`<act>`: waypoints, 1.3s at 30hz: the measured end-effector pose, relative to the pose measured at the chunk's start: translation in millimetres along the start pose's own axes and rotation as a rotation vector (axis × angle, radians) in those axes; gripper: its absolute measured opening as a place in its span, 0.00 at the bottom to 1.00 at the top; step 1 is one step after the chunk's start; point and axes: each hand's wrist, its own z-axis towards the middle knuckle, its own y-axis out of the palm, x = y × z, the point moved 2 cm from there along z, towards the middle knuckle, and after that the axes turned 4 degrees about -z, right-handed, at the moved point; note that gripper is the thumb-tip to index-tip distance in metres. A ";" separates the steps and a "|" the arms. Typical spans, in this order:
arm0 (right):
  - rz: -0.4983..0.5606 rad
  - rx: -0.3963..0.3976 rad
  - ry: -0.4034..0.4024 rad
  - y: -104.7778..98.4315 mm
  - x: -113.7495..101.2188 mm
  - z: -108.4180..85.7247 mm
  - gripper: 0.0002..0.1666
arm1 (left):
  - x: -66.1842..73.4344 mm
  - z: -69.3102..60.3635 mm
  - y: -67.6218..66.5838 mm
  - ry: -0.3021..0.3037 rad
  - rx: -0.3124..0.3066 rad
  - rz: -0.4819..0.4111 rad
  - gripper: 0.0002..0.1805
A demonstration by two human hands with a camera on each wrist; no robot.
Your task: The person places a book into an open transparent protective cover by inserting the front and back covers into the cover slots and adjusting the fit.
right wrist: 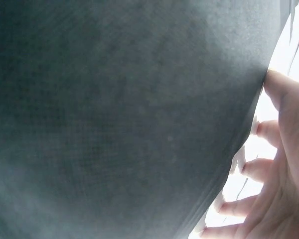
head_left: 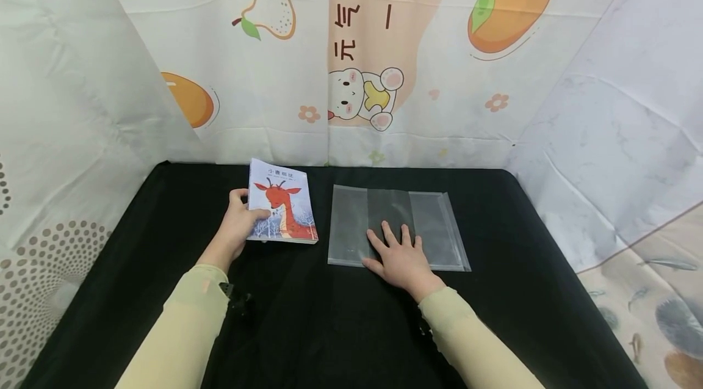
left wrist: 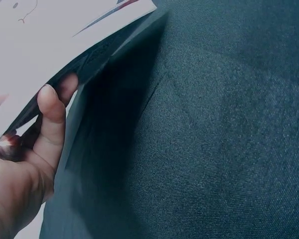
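In the head view my left hand grips a paperback book by its left edge, thumb over the front cover and fingers behind. A red giraffe-like deer and a blue-white snowy background show on that cover. The left wrist view has the hand under the tilted book, which is partly cut off. To the right, my right hand lies with spread fingers on a clear plastic book cover, flat on the table. In the right wrist view, the hand has its fingertips against the surface.
A black cloth covers the table. Behind it hangs a white printed curtain with fruit drawings and a cartoon animal. More pale fabric closes off the right side, and a dotted sheet the left.
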 end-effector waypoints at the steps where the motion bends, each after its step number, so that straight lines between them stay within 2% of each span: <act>1: -0.002 -0.003 0.001 -0.2 -0.4 0.0 0.43 | 0.3 -0.3 0.5 0.004 -0.002 -0.007 0.41; 10: -0.015 -0.007 0.000 -1.5 -4.5 -1.3 0.43 | 4.2 0.7 4.4 0.027 -0.018 -0.071 0.40; 29: 0.005 0.009 -0.014 -7.2 -9.9 -0.6 0.44 | 12.7 -2.0 17.4 0.034 -0.040 -0.124 0.40; 39: 0.002 0.045 -0.040 -7.6 -16.4 -1.1 0.45 | 13.7 -1.0 24.0 0.064 -0.065 -0.138 0.39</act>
